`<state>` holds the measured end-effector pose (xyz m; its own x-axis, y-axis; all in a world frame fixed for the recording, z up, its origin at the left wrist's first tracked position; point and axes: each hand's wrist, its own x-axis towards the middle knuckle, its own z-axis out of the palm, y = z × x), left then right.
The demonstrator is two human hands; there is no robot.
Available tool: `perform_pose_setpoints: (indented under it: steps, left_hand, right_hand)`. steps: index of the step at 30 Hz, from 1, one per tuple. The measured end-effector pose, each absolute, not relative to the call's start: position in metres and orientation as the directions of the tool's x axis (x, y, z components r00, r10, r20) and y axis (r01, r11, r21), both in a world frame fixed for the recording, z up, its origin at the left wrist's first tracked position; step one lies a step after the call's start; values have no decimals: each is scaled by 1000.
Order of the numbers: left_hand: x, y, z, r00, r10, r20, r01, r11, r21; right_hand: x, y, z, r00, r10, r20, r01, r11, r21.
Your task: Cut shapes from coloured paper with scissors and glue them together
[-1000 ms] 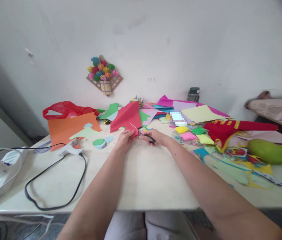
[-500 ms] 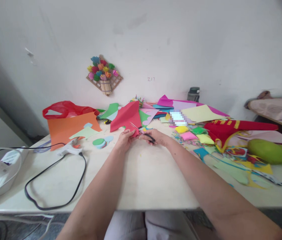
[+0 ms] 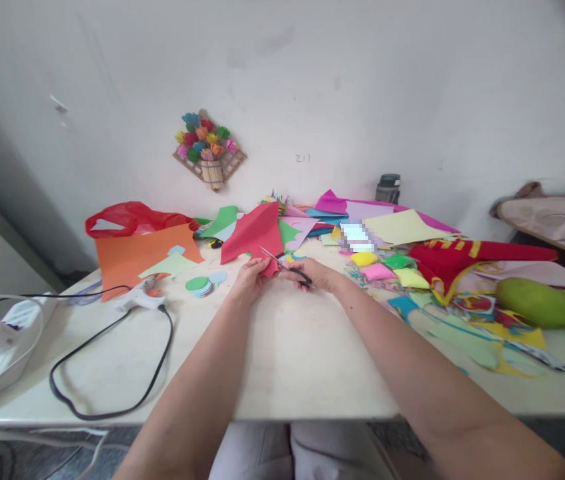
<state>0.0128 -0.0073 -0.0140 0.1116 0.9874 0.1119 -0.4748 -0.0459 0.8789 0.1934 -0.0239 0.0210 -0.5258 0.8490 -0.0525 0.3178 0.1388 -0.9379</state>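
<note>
Holding red paper (image 3: 256, 230) — left hand (image 3: 251, 277); black-handled scissors (image 3: 301, 275) — right hand (image 3: 318, 272).

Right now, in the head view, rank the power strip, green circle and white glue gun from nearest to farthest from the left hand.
1. Green circle, just left of the left hand.
2. White glue gun, farther left.
3. Power strip, farthest left.
</note>
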Motion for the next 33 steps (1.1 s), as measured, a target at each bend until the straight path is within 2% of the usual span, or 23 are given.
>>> perform_pose_setpoints:
  steps: [33]
  left_hand:
    - [15,-10,-12,107,990,90,-473,-29,881]
  right_hand:
    - [191,-22,19,-485,871,-74,313,94,-945]
